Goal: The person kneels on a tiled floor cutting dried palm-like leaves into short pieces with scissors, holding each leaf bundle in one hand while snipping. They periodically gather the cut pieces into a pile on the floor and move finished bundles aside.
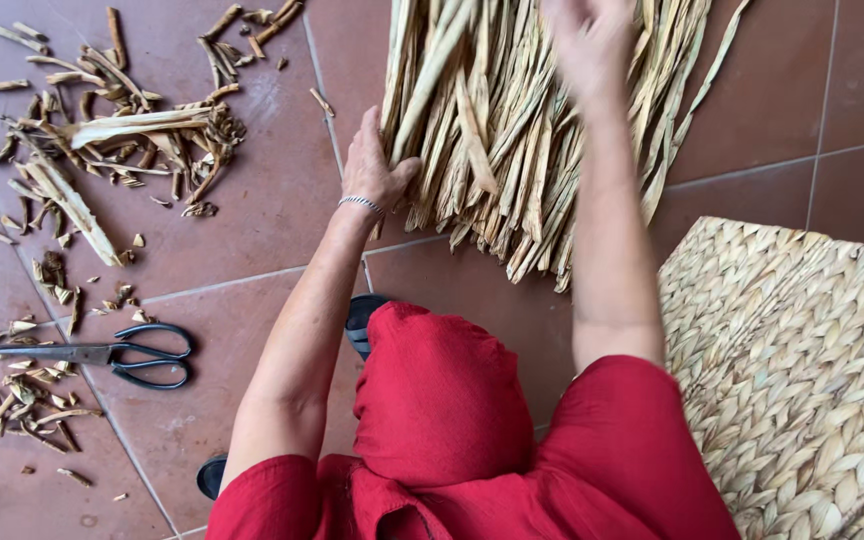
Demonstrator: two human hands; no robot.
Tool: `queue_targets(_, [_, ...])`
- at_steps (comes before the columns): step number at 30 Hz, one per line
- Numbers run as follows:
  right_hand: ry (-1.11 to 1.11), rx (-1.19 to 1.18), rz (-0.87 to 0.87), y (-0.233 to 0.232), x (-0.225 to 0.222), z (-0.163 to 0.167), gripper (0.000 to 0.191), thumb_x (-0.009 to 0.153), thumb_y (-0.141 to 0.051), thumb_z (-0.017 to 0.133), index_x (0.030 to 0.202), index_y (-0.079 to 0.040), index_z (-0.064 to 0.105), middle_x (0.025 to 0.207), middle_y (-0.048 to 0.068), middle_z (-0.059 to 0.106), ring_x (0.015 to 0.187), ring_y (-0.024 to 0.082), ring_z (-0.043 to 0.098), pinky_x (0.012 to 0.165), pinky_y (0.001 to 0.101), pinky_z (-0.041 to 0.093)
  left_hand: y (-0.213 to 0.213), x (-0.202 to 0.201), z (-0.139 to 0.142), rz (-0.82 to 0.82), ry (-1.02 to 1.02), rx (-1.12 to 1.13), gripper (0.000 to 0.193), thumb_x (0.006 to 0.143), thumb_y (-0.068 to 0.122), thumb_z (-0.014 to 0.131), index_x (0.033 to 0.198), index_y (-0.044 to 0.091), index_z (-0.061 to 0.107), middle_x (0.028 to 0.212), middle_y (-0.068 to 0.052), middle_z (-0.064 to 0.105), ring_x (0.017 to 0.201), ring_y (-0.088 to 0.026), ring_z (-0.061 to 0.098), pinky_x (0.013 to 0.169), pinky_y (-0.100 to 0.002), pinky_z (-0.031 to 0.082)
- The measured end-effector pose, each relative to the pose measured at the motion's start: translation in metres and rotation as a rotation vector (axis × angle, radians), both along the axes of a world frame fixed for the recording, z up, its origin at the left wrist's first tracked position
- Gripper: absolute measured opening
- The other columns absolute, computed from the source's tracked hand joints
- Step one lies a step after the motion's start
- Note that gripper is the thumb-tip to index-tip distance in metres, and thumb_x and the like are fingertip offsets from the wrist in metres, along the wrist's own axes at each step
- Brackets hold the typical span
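Head view, looking straight down: the left hand (374, 165) lies flat with fingers spread on the lower left edge of a bundle of dried reed strips (522, 130) fanned over the tiled floor (282, 220). The right hand (592, 45) is blurred above the middle of the bundle; whether its fingers grip a strip or hang loose I cannot tell. Black-handled scissors (112, 355) lie well apart to the left, among cut scraps (102, 140), and a woven mat (802, 370) sits near the right knee. Likely risk (only a guess): a strip tugged free could scatter the loose, untied fan, since one palm pins just its corner.
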State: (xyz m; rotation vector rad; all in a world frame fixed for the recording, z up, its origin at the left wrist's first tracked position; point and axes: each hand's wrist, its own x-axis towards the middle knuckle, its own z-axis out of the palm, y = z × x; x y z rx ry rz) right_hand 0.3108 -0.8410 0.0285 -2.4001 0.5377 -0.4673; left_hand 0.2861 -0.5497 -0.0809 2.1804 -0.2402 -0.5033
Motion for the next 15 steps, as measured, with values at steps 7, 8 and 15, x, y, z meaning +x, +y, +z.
queue_targets(7, [0.106, -0.272, 0.152, 0.097, -0.118, -0.08, 0.051, 0.092, -0.031, 0.083, 0.13, -0.003, 0.064, 0.13, 0.017, 0.065, 0.118, 0.031, 0.053, 0.102, 0.0484, 0.048, 0.067, -0.029, -0.006, -0.061, 0.003, 0.147, 0.085, 0.084, 0.026, 0.082, 0.153, 0.015, 0.034, 0.128, -0.028, 0.06, 0.114, -0.048, 0.06, 0.097, -0.054, 0.048])
queue_targets(8, [0.12, -0.328, 0.155, 0.105, -0.119, -0.08, 0.059, 0.091, -0.033, 0.085, 0.133, 0.0, 0.062, 0.13, 0.019, 0.063, 0.118, 0.033, 0.051, 0.1, 0.0489, 0.048, 0.071, -0.029, -0.005, -0.064, 0.092, 0.22, 0.077, 0.088, 0.024, 0.078, 0.153, 0.019, 0.038, 0.123, -0.026, 0.064, 0.109, -0.047, 0.063, 0.093, -0.055, 0.05])
queue_targets(15, [0.121, -0.225, 0.167, 0.187, -0.096, -0.091, 0.069, 0.092, -0.024, 0.082, 0.146, 0.004, 0.05, 0.15, 0.02, 0.051, 0.123, 0.032, 0.051, 0.104, 0.0417, 0.048, 0.047, -0.008, -0.015, 0.109, -0.039, -0.074, 0.036, 0.102, 0.017, 0.064, 0.137, 0.014, 0.057, 0.099, -0.015, 0.073, 0.089, -0.037, 0.074, 0.081, -0.047, 0.059])
